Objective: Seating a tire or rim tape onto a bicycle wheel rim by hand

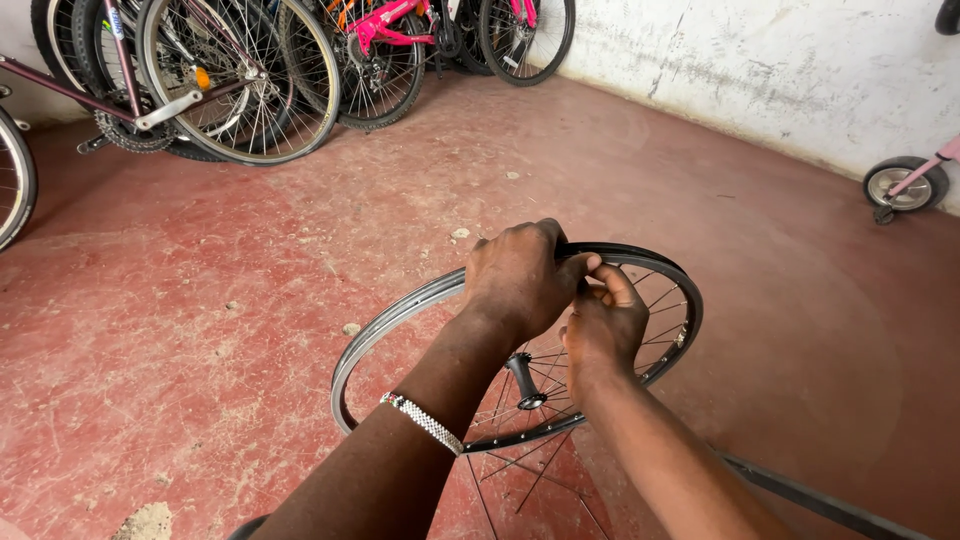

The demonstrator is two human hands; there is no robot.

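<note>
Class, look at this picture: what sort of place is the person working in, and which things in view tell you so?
Probably a bicycle repair or storage room. Several bicycles stand parked along the far wall, the floor is bare red concrete, and both hands, left hand and right hand, grip a loose spoked bicycle wheel.

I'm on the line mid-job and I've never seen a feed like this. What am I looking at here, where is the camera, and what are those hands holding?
There is one picture, taken by a camera worn on the person's head, looking down at their own two bare hands. The left hand, with a beaded bracelet on its wrist, grips the top of a bicycle wheel rim. The right hand presses at the same spot, where a black strip lies along the rim. The wheel has thin spokes and a hub at its centre. Below is a worn red floor. Parked bicycles stand along the white wall.
</note>
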